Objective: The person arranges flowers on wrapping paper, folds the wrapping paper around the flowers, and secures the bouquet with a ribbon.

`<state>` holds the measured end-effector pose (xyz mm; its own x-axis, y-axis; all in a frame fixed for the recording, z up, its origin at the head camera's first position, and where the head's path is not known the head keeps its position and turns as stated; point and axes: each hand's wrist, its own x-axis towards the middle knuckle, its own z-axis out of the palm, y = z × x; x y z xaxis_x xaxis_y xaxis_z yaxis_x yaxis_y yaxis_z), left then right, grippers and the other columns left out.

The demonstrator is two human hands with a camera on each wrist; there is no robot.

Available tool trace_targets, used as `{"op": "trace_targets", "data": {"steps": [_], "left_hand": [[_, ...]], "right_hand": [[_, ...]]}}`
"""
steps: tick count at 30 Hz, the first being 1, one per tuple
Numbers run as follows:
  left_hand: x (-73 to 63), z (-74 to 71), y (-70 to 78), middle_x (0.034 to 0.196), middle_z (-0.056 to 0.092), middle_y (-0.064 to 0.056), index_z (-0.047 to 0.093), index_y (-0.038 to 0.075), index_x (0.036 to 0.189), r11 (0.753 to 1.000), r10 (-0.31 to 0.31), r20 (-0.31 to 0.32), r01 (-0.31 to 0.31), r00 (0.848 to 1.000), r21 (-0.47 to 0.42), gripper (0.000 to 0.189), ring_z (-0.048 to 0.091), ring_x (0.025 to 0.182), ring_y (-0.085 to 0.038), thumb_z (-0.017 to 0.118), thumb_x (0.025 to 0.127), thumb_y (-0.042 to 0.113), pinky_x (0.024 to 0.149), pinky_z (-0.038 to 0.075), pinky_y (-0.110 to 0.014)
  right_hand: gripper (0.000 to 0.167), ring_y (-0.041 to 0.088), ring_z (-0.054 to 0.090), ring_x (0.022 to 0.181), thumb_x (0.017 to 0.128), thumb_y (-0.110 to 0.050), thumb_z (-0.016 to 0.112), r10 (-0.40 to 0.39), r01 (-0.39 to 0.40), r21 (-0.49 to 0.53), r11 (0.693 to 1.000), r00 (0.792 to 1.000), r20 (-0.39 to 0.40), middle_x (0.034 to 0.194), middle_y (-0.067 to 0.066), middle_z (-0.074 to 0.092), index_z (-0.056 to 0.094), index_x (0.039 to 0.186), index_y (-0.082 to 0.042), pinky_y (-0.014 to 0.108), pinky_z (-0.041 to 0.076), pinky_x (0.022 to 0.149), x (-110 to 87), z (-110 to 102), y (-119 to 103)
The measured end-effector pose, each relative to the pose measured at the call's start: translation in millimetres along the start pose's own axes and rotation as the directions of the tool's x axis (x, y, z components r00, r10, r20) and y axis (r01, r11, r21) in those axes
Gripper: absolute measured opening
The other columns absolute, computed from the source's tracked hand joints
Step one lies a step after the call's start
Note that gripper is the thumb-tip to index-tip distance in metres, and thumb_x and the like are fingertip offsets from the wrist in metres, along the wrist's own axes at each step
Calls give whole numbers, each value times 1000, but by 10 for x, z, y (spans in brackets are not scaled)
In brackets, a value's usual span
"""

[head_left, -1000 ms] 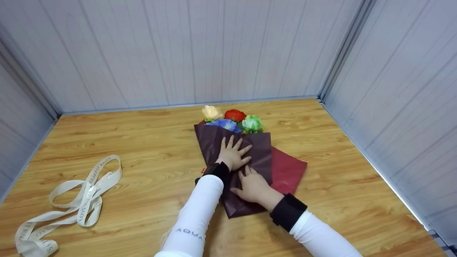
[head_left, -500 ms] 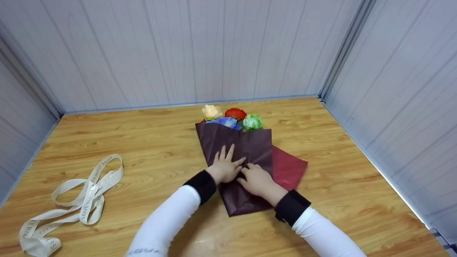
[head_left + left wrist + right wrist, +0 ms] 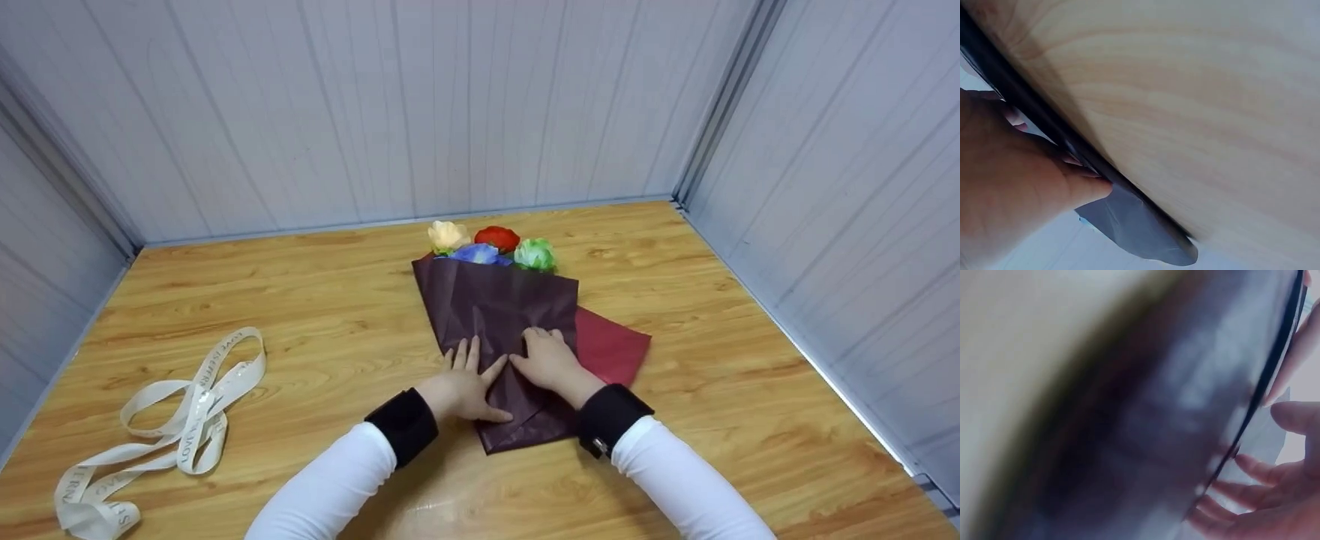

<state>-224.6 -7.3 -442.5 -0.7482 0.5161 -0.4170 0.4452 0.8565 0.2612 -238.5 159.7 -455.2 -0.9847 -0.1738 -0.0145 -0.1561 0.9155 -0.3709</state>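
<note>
Dark purple wrapping paper [image 3: 495, 300] is folded around a bunch of artificial flowers lying on the table. Its top leaves a cream flower [image 3: 448, 235], a red flower [image 3: 497, 239], a blue flower [image 3: 480, 253] and a green flower [image 3: 535, 255] showing; the stems are hidden. My left hand [image 3: 466, 388] rests on the paper's lower left side, fingers spread and thumb pointing inward. To its right, my right hand [image 3: 553, 362] presses on the paper with fingertips slightly bent. In the right wrist view, the fingertips [image 3: 1252, 469] meet the paper's surface, thumb apart from them.
A dark red sheet [image 3: 611, 346] sticks out from under the right side of the bouquet. Loose cream ribbon [image 3: 199, 409] with printed letters lies looped at the left. Pale panel walls [image 3: 420, 112] bound the wooden table [image 3: 315, 300] at the back and sides.
My left hand has slid down and left from the paper's middle to its lower left. My right hand has shifted slightly up and right. The paper's upper front lies smoother across.
</note>
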Motion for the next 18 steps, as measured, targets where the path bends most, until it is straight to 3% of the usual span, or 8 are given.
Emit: {"op": "trace_targets", "data": {"steps": [4,10,15,18], "left_hand": [[12,17,-5,156,-5,-25,10,25,154,1000,20,-33,-19,999,6,96,-3,145,-37,59,82,64,117,6,-49],[21,28,-14,156,-2,-26,10,27,153,1000,24,-48,-23,999,15,95,-1,145,-37,59,81,64,117,7,-50],[11,40,-11,156,-9,-25,12,31,153,998,49,-34,-48,998,28,88,-6,145,-39,56,83,64,117,5,-50],[-10,55,3,157,-12,-21,18,34,151,996,83,-28,-82,996,43,78,-8,145,-37,53,87,61,116,3,-51]], "right_hand": [[40,40,51,113,93,-21,57,-54,54,49,997,998,-13,123,26,58,55,120,9,47,36,100,16,3,10],[39,41,47,119,97,-18,50,-60,59,122,991,998,2,127,26,56,54,125,9,48,37,102,34,-5,51],[33,43,50,114,95,-14,53,-120,121,33,992,992,-42,120,29,58,62,111,13,48,36,100,22,10,54],[31,42,50,111,92,-16,57,-116,114,-43,993,992,-51,119,26,59,64,108,10,48,38,98,-1,16,45]]}}
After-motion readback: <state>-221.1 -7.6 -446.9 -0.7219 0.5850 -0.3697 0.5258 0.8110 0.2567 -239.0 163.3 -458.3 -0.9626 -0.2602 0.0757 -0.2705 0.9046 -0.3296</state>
